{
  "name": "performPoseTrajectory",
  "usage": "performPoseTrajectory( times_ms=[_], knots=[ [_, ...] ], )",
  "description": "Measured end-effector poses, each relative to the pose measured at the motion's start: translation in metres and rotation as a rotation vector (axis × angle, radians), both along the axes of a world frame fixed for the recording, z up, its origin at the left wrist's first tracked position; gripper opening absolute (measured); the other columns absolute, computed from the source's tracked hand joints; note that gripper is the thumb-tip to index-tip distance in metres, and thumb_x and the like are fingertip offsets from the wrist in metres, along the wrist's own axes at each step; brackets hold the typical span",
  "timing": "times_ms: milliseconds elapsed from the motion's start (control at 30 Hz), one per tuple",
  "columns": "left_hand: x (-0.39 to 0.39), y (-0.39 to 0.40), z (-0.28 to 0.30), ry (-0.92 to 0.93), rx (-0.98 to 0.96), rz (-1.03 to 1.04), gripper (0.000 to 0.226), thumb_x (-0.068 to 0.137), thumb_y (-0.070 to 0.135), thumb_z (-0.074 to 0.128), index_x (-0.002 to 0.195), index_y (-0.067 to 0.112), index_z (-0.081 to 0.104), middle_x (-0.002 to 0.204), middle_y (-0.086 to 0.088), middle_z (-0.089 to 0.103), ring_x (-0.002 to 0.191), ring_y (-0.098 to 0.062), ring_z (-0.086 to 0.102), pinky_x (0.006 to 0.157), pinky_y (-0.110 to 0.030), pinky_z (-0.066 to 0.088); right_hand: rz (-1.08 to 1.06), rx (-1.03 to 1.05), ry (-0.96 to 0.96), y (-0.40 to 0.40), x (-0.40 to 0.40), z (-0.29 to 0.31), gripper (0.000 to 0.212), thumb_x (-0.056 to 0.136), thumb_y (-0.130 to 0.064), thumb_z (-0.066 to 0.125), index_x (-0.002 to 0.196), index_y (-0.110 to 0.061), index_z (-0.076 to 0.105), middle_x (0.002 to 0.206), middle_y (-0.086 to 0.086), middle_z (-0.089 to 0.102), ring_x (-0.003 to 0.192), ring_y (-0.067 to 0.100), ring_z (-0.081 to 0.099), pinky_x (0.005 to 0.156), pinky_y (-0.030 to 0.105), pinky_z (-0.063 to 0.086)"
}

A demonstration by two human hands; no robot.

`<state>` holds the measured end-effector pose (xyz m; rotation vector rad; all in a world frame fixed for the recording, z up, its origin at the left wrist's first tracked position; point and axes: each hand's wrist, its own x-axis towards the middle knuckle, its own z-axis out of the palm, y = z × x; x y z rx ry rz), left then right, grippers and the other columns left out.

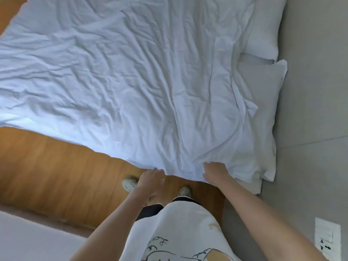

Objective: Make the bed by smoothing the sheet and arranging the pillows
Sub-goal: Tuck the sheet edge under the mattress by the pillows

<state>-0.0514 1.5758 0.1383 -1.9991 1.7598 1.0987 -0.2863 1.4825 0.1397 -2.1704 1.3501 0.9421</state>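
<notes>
A white, heavily wrinkled sheet [122, 78] covers the bed from the left edge to the pillows at the right. Two white pillows lie along the grey wall: a far pillow [263, 29] and a near pillow [265, 113], the sheet overlapping both. My left hand [151, 179] is at the sheet's near edge, fingers curled at the hem. My right hand [214, 172] is closed on a fold of the sheet's edge near the lower pillow corner. How firmly either hand grips is hard to see.
Wooden floor [56, 166] runs beside the bed where my feet stand in pale shoes [130, 183]. A grey wall [310, 91] borders the pillows, with a white switch and socket plate [327, 238] at lower right. A pale surface [28, 238] sits lower left.
</notes>
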Motion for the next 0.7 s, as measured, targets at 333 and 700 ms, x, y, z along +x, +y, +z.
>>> performPoseTrajectory(
  times_ms=[333,700],
  knots=[
    [0.213,0.054,0.012,-0.031,0.021,0.256,0.034,0.097,0.029,0.044,0.129,0.025,0.052,0.133,0.0,0.053,0.12,-0.021,0.052,0.094,-0.035,0.045,0.092,0.036,-0.08,-0.002,0.22,0.011,0.03,0.098,-0.026,0.039,0.12,-0.009,0.05,0.097,0.005,0.059,0.087,0.023,0.056,0.064,0.028,0.039],
    [0.376,0.106,0.018,-0.057,0.001,0.561,0.035,0.098,0.028,0.044,0.131,0.022,0.051,0.133,-0.003,0.054,0.119,-0.021,0.051,0.094,-0.032,0.045,0.343,0.098,-0.08,0.027,0.411,0.011,0.028,0.096,-0.029,0.045,0.115,-0.01,0.053,0.104,0.008,0.062,0.085,0.025,0.055,0.068,0.03,0.038]
  ],
)
